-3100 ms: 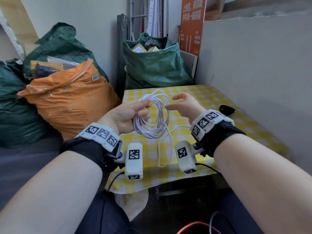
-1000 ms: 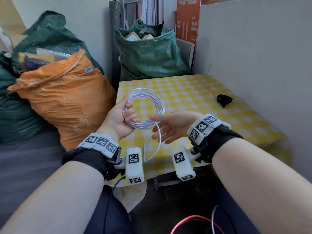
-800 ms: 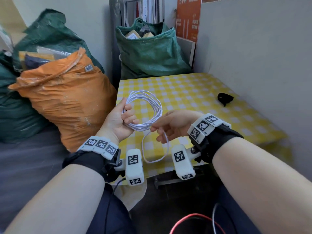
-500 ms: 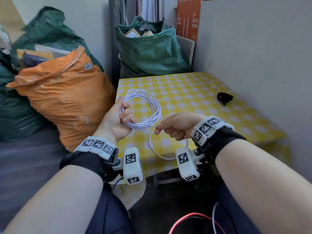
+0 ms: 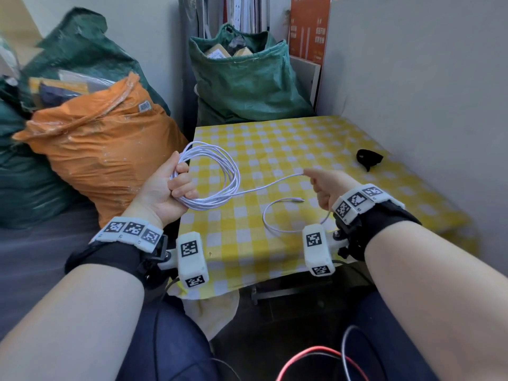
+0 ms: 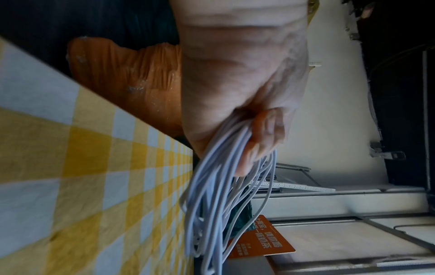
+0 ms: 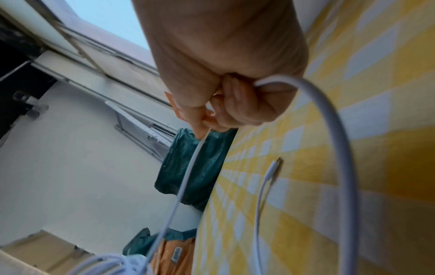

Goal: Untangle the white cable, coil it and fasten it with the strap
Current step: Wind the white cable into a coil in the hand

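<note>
The white cable (image 5: 220,171) is wound in several loops that my left hand (image 5: 170,185) grips at their left side, above the left edge of the yellow checked table (image 5: 275,144). In the left wrist view the fingers (image 6: 259,137) curl round the bundle of loops (image 6: 212,195). A free strand runs right to my right hand (image 5: 321,182), which holds it in a closed fist (image 7: 237,100). The tail hangs in a loop, and its plug (image 5: 298,200) lies on the cloth (image 7: 275,163). The black strap (image 5: 368,158) lies apart near the right wall.
An orange sack (image 5: 104,149) and green sacks (image 5: 247,83) stand left of and behind the table. A grey wall panel (image 5: 426,92) borders the table's right side. Red and black wires (image 5: 324,356) lie near my lap.
My right hand has moved right and away from the coil, pulling the free strand out straight. The plug end now lies on the cloth. My left hand keeps its grip on the loops.
</note>
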`<state>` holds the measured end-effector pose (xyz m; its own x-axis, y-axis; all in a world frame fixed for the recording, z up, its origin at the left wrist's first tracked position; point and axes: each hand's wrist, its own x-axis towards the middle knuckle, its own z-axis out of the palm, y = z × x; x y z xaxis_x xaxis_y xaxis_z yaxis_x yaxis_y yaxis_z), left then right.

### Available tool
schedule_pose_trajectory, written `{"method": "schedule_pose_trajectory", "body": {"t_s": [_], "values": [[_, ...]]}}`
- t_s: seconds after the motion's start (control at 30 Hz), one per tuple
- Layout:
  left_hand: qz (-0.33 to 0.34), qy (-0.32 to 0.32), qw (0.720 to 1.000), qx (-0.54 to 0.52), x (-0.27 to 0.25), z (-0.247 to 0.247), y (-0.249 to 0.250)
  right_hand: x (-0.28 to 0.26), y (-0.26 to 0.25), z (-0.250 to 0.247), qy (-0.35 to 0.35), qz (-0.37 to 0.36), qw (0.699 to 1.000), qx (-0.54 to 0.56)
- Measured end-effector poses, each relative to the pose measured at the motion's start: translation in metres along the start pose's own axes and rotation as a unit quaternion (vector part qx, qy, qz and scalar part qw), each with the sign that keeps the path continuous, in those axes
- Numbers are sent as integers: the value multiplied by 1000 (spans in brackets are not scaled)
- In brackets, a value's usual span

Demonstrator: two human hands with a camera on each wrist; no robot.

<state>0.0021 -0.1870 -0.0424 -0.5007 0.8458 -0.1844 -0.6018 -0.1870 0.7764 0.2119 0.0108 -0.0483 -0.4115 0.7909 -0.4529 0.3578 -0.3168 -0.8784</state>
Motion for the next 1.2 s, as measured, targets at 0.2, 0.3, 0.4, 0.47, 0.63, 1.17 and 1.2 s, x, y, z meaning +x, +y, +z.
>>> {"method": "schedule_pose_trajectory", "body": {"t_s": [0.2, 0.3, 0.4, 0.47, 0.63, 1.17, 1.2], "values": [[-13, -21, 990, 138, 0, 12, -6, -10, -21, 22, -30, -13, 989, 146], [-14, -43, 975, 216, 0, 25, -14, -25, -29, 40, -82, -47, 984, 152], [-14, -55, 967, 249, 0, 37, -22, -38, -34, 54, -134, -101, 983, 77], [-11, -61, 965, 253, -1, 44, -26, -43, -37, 60, -159, -117, 980, 29], [-1, -87, 958, 273, -4, 55, -30, -46, -41, 67, -161, -129, 978, -3], [-32, -111, 992, 49, -2, 50, -22, -26, -20, 51, 2, -134, 991, -22], [-33, -115, 992, 35, -3, 50, -22, -26, -19, 51, -9, -130, 991, -16]]}}
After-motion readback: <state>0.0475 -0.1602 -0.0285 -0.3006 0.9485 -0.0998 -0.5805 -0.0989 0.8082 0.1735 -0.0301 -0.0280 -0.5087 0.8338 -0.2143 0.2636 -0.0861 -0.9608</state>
